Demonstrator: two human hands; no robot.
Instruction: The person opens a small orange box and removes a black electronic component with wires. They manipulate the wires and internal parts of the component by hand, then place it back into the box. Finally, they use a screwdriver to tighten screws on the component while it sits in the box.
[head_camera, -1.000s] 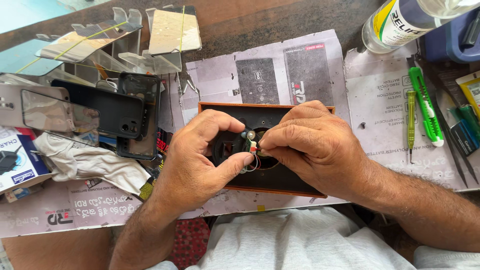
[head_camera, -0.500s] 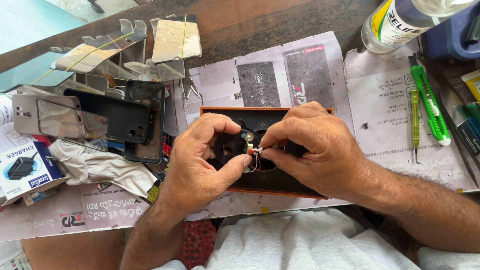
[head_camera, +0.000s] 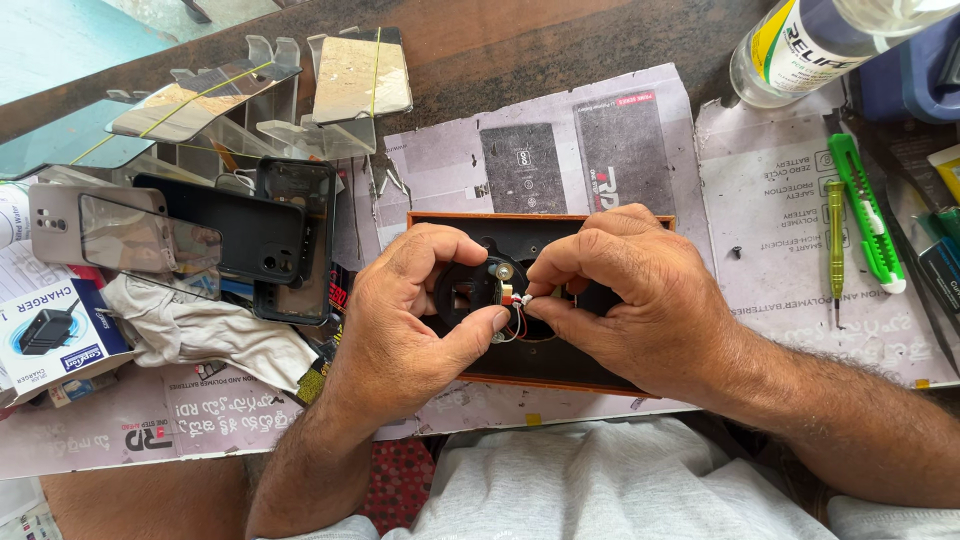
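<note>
Head view: left hand (head_camera: 400, 325) pinches a round black part (head_camera: 468, 297) steady while right hand (head_camera: 630, 300), at three o'clock, pinches its small white connector (head_camera: 521, 298).

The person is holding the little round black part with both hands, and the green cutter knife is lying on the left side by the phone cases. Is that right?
Not quite. Both hands do hold the little round black part, left hand and right hand. But the green cutter knife lies on the right side, next to a thin green screwdriver. The phone cases are on the left. The head view shows this.
</note>
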